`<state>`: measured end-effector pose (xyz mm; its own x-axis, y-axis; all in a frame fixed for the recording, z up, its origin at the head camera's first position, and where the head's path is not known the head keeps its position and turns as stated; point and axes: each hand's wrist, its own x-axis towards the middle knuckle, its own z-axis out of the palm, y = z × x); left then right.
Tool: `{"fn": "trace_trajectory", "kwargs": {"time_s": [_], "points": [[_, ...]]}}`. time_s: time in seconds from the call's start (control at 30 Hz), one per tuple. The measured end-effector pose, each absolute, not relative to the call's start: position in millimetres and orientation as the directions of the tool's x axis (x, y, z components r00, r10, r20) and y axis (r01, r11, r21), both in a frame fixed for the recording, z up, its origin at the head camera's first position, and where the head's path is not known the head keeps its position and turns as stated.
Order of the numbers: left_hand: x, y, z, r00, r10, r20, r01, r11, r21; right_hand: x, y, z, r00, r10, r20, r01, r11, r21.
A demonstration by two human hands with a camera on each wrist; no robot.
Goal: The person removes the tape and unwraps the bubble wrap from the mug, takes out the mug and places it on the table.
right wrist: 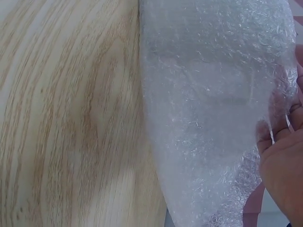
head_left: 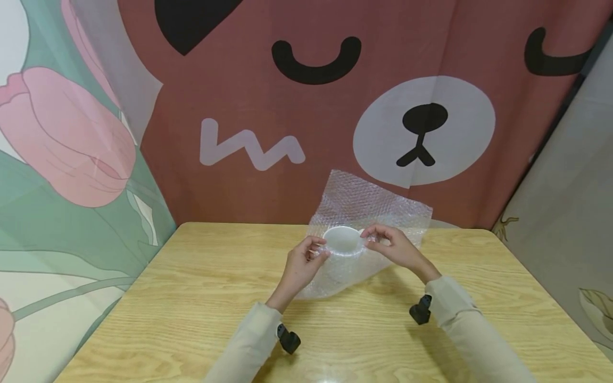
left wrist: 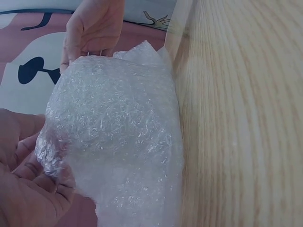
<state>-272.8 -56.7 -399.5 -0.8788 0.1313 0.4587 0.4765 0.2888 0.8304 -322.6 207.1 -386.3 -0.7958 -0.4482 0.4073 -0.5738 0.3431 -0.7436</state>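
Note:
A white cup [head_left: 343,240] stands upright on the table with its round mouth facing up. Clear bubble wrap [head_left: 369,202] surrounds its sides, and a large flap of the sheet rises behind it. At the cup's left rim, my left hand [head_left: 303,263] pinches the bubble wrap between thumb and fingers. On the opposite side my right hand [head_left: 395,247] pinches the wrap near the rim. In the left wrist view, the bubble wrap [left wrist: 113,118] hides the cup's wall. Through the wrap [right wrist: 208,118] in the right wrist view, the cup's outline shows only faintly.
The wooden table [head_left: 191,298] extends to both sides and in front of the wrap. Behind its back edge hangs a brown curtain [head_left: 230,197] with a bear face. A floral curtain [head_left: 72,229] borders the left, a grey one [head_left: 565,202] the right.

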Motion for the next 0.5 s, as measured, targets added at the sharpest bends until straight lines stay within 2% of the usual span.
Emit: {"fn": "trace_trajectory", "kwargs": {"time_s": [0.5], "points": [[-272.0,-57.7,-399.6,-0.871,0.121,0.477,0.49,0.296,0.82,-312.1,208.3,-386.3,-0.794,-0.365,0.486,-0.604,0.385,-0.698]]}}
